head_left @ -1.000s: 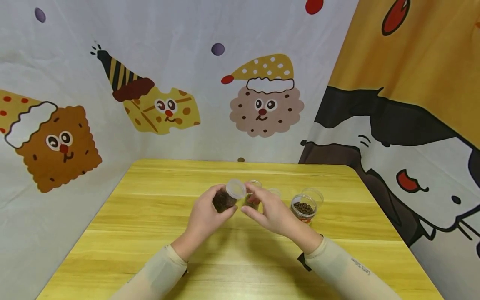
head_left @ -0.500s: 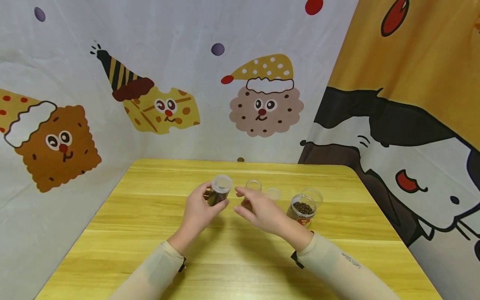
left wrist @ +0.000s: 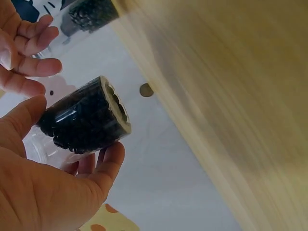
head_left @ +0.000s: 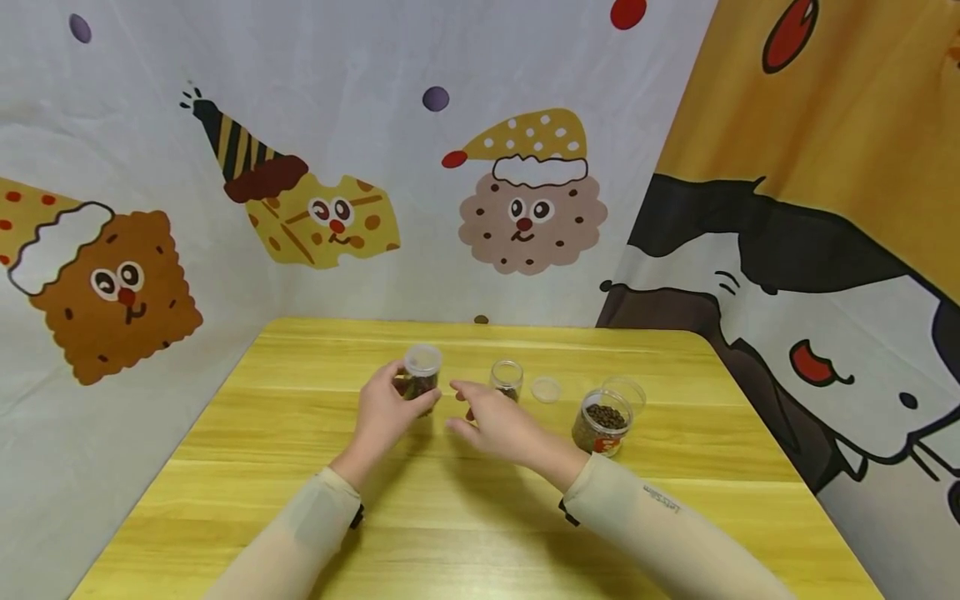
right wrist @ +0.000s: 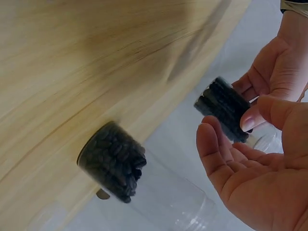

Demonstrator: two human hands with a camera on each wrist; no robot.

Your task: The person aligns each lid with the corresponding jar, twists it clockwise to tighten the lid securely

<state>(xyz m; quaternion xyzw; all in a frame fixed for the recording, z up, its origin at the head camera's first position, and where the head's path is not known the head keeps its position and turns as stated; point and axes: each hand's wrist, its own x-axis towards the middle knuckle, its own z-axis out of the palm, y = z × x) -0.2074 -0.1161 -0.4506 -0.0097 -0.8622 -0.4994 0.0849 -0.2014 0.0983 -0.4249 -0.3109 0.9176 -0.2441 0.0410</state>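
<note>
1. Over the last second the capped jar [head_left: 422, 382] has shifted left and a little upward in the head view, and now stands nearly upright just left of the frame's centre, its dark beans filling the lower part.
2. The right grip [head_left: 498, 425] has parted from the frosted cap [head_left: 423, 357]; its fingertips were right beside it a second ago, and a narrow gap now shows between.
3. The shift leaves the middle jar [head_left: 507, 372] and the flat lid [head_left: 546, 389] better exposed near the centre of the frame. I would judge the work on the cap finished or paused; the cap looks seated, though its fit cannot be checked.
4. The left grip [head_left: 382, 410] is clamped round the capped jar, thumb on one side and fingers on the other. In the left wrist view its base shows, seemingly off the bench [head_left: 262, 467].
5. The right grip is apart, fingers loosely bent and holding nothing, near the middle jar. The bean jar [head_left: 600, 429] stands uncapped, right of centre.
</note>
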